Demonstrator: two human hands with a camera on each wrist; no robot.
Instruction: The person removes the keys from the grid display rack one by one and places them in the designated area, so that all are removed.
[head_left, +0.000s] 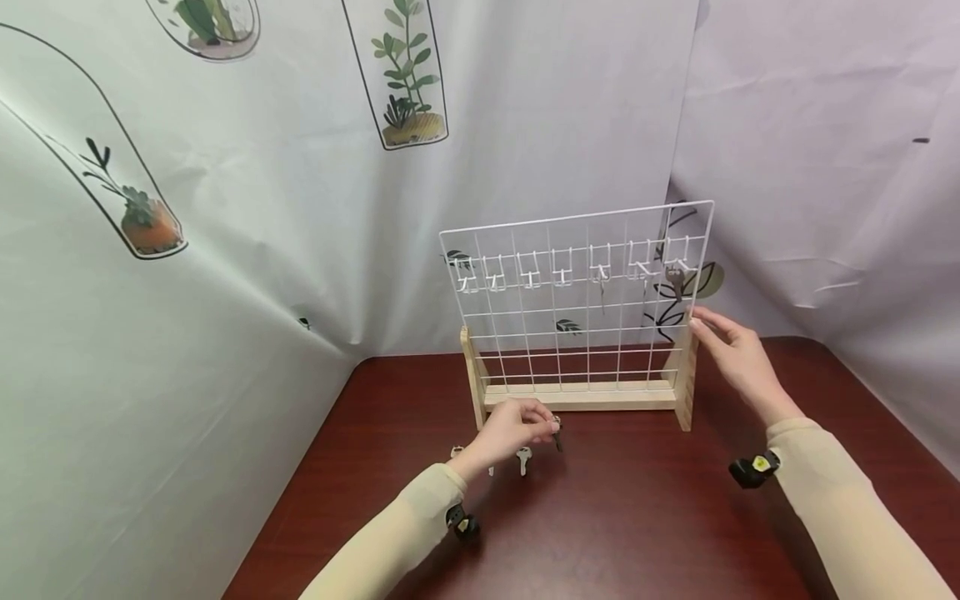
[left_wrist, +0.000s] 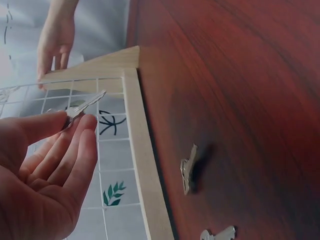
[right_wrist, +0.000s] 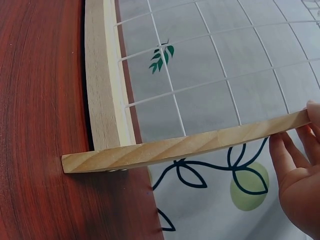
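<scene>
My left hand (head_left: 512, 432) pinches a key (left_wrist: 86, 107) between thumb and fingertips, in front of the rack's wooden base. The key's blade points away from the palm. At the rack's right side, my right hand (head_left: 738, 357) grips the top of the wooden upright (right_wrist: 190, 142) between thumb and fingers. A white wire grid (head_left: 576, 218) stands in this wooden frame, with a row of hooks along its upper part. From the rightmost hook hangs a key (head_left: 677, 282); another key (head_left: 602, 292) hangs further left. On the table, a key (head_left: 523, 460) lies beside my left hand.
More keys lie partly hidden under my left wrist; one key (left_wrist: 220, 234) shows at the lower edge of the left wrist view. The dark red table (head_left: 637, 500) meets a white printed curtain (head_left: 300, 208) behind and to the left of the rack.
</scene>
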